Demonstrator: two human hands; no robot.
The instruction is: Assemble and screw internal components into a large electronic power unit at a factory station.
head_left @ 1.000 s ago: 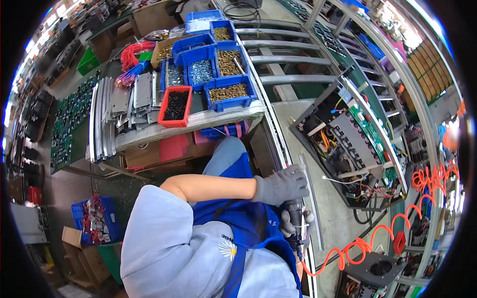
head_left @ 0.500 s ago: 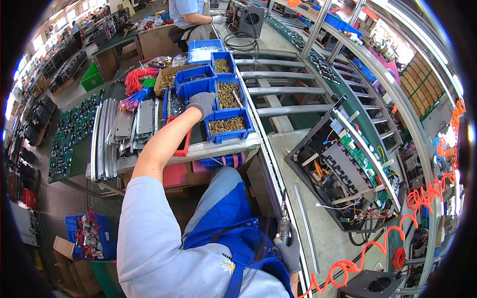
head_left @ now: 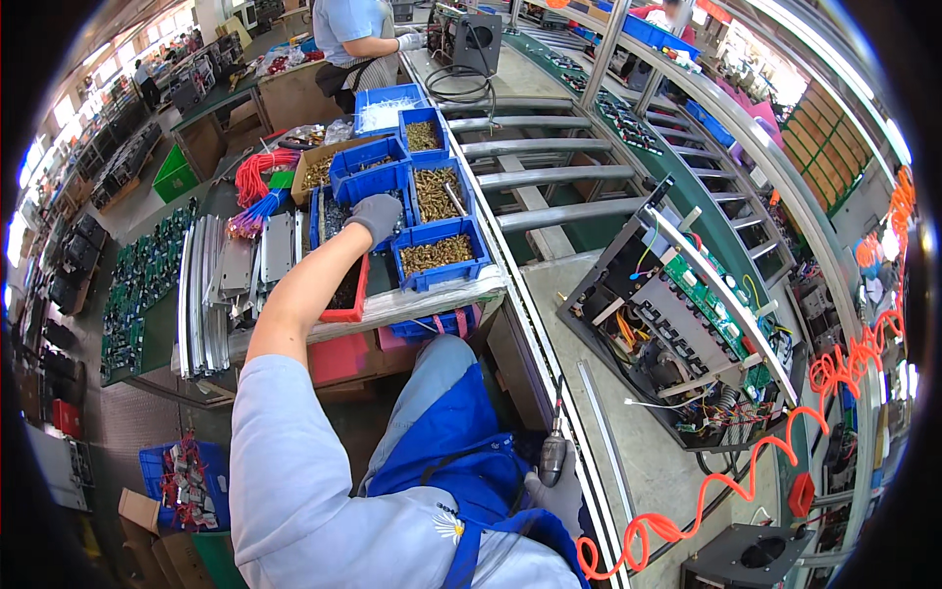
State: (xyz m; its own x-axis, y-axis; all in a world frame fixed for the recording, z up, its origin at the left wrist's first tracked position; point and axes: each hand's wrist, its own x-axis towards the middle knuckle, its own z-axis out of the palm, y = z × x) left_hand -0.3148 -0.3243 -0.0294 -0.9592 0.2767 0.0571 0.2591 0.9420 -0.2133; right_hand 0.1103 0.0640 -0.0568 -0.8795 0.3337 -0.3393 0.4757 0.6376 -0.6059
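My left hand (head_left: pixel 377 218), in a grey glove, is over the parts bins, close to the blue bin of small dark parts (head_left: pixel 335 212) and the red bin (head_left: pixel 345 302). Its fingers are curled together, and anything between them is too small to make out. Just right of it stands a blue bin of brass-coloured screws (head_left: pixel 436 255). Low on the right, my gloved right hand (head_left: pixel 561 499) is closed round a power screwdriver (head_left: pixel 553 454), its bit pointing away from me. On the bench to the right, an opened black machine housing (head_left: pixel 677 334) shows circuit boards and wires.
A roller conveyor (head_left: pixel 549 177) runs away ahead of me. An orange coiled hose (head_left: pixel 702 510) hangs across the right side. Metal strips (head_left: pixel 201 294) and red wire bundles (head_left: pixel 263 175) lie left of the bins. A co-worker (head_left: pixel 355 39) stands at the far end.
My left hand has drawn back slightly left and toward me from the blue bins. My right hand still holds the screwdriver, and the view has shifted a little.
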